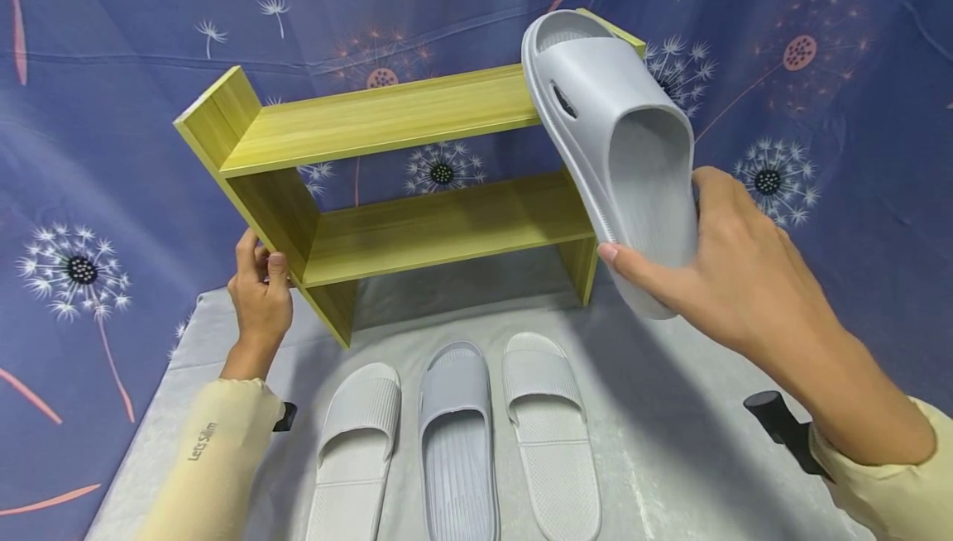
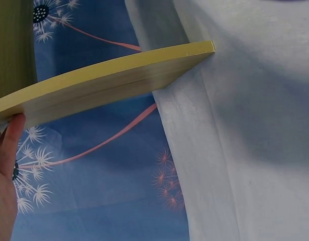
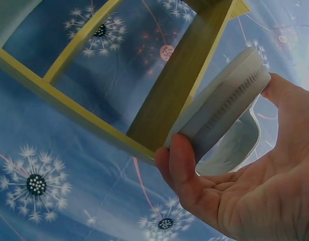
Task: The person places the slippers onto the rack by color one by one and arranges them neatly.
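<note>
My right hand grips a light grey slipper by its heel end, thumb on one edge and fingers on the other. The slipper is raised and tilted, hiding the right end of a yellow wooden shelf rack. Whether its toe touches the rack cannot be told. In the right wrist view, the slipper's side shows between thumb and fingers. My left hand touches the outside of the rack's left side panel; in the left wrist view, a fingertip rests against that panel.
Three more slippers stand in a row before the rack: a whitish one, a blue-grey one and another whitish one. They lie on a light grey cloth. Behind hangs a blue dandelion-print curtain.
</note>
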{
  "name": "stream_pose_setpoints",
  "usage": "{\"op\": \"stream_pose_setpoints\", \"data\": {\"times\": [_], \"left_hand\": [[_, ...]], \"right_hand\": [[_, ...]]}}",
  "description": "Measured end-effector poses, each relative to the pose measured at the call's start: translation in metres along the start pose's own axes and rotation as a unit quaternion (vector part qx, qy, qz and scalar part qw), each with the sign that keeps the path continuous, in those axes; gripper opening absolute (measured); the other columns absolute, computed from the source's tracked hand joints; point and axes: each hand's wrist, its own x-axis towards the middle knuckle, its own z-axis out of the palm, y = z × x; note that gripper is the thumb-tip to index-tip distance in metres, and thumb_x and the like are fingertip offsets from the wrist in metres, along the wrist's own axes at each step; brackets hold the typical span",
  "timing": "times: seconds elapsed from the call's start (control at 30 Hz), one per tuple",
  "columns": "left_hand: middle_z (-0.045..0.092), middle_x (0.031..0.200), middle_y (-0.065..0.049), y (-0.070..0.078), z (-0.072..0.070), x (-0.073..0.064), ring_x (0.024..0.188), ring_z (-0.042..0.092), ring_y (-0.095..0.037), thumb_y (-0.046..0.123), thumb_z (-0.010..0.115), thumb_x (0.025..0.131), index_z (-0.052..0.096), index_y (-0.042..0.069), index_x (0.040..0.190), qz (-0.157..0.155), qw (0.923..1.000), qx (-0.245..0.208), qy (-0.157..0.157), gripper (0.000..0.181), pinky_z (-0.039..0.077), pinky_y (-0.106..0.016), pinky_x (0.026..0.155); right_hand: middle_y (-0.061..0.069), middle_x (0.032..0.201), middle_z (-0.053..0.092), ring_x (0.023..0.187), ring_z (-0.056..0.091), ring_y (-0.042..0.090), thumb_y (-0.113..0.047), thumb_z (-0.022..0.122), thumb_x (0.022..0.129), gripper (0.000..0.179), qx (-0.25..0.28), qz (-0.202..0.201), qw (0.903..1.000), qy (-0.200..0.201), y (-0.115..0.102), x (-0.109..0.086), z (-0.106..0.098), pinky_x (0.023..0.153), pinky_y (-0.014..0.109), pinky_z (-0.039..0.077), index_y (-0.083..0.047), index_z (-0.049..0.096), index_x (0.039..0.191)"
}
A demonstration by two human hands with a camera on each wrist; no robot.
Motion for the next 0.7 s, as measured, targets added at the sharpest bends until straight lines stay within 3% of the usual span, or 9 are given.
{"op": "stream_pose_setpoints", "data": {"times": [0.5,0.7], "left_hand": [[0.062,0.096,-0.017,0.001,-0.001,-0.001,0.07,0.052,0.007,0.027,0.044,0.091,0.036,0.022,0.132,0.004,0.9999,0.015,-0.003,0.043,0.041,-0.006,0.054],[0.061,0.089,-0.019,0.001,0.0,0.0,0.065,0.051,0.005,0.025,0.045,0.091,0.038,0.018,0.131,0.008,0.9999,0.008,-0.001,0.042,0.041,-0.005,0.051]], "right_hand": [[0.018,0.107,0.04,0.084,0.044,0.035,-0.071,0.053,0.067,0.099,-0.028,-0.007,0.999,-0.036,-0.015,0.033,-0.01,0.058,0.047,0.037,0.001,0.026,0.129],[0.017,0.105,0.041,0.083,0.045,0.036,-0.072,0.05,0.067,0.097,-0.039,-0.008,0.9982,-0.044,-0.021,0.051,-0.014,0.057,0.046,0.038,0.002,0.029,0.126]]}}
